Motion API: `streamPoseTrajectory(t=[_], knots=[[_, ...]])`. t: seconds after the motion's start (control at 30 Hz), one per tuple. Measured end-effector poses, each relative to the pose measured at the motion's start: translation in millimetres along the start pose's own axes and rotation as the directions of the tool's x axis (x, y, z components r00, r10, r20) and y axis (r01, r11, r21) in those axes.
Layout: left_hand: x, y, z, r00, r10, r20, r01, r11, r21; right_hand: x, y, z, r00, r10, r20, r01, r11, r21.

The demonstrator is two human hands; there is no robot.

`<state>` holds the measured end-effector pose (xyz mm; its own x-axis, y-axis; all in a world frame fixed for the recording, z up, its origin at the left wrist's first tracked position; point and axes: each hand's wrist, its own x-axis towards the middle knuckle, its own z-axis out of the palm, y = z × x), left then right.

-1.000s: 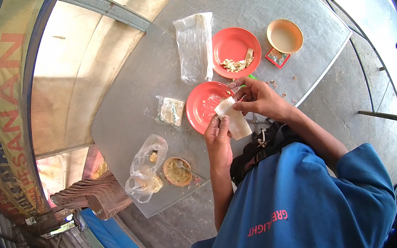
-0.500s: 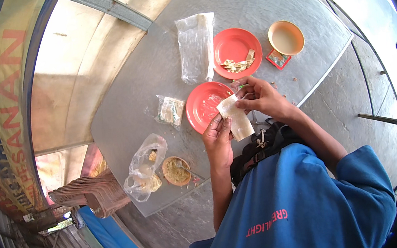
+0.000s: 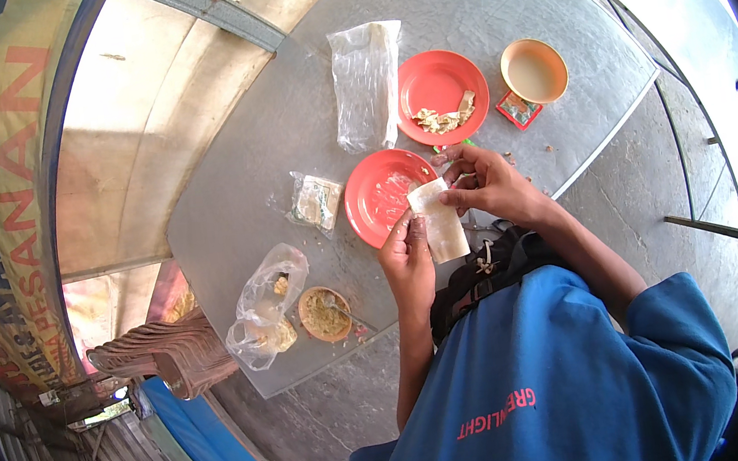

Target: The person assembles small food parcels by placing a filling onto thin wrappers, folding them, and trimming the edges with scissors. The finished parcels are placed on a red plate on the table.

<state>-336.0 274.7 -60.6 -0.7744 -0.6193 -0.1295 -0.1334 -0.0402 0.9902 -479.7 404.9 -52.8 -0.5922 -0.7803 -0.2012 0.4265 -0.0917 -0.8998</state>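
Head view: our rectangular wrapper [image 3: 445,230] looks pale (faintly mottled), pinched by left hand [image 3: 408,261] and right hand [image 3: 491,186] beside the nearer red plate [image 3: 374,198].

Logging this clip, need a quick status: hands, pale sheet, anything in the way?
Left hand and right hand both pinching pale sheet. Sheet partly overlapping nearer red plate in view. Nothing seen blocking either hand.

Grey counter [image 3: 237,210] carries, far side L to R: clear plastic pkg [image 3: 367,83], flat; red plate [image 3: 436,75]; tan bowl [image 3: 564,82] w/ small sq. red-edged tray [image 3: 520,111] just nearer. Mid: wrapped pkt [image 3: 318,202], 2nd red plate [image 3: 370,198] to its R. Near L: crumpled clear bag [image 3: 286,264], orange bowl [image 3: 322,338] alongside. Crumbs [image 3: 550,149] nr R edge.
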Motion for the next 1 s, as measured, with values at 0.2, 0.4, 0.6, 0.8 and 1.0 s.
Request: streamPoseTrajectory(t=[0.2, 0.4, 0.6, 0.8, 1.0], knots=[[0, 7, 3, 0.999, -0.017, 0.037, 0.017, 1.000, 0.004, 2, 4, 2, 1.000, -0.006, -0.005, 0.006, 1.000, 0.011], [1, 14, 3, 0.991, -0.060, 0.116, 0.058, 0.998, 0.023, 3, 1, 2, 0.999, -0.020, -0.031, 0.021, 0.999, 0.030], [2, 19, -5, 0.967, -0.085, 0.239, 0.060, 0.992, 0.110, 10, -6, -4, 0.999, -0.031, 0.033, 0.035, 0.992, -0.118], [3, 18, -7, 0.950, -0.145, 0.276, 0.101, 0.981, 0.168, 12, -2, -7, 0.993, -0.081, 0.083, 0.095, 0.978, -0.188], [1, 18, -3, 0.946, -0.140, 0.293, 0.098, 0.983, 0.155, 13, -3, -3, 0.990, -0.078, 0.116, 0.106, 0.959, -0.264]])
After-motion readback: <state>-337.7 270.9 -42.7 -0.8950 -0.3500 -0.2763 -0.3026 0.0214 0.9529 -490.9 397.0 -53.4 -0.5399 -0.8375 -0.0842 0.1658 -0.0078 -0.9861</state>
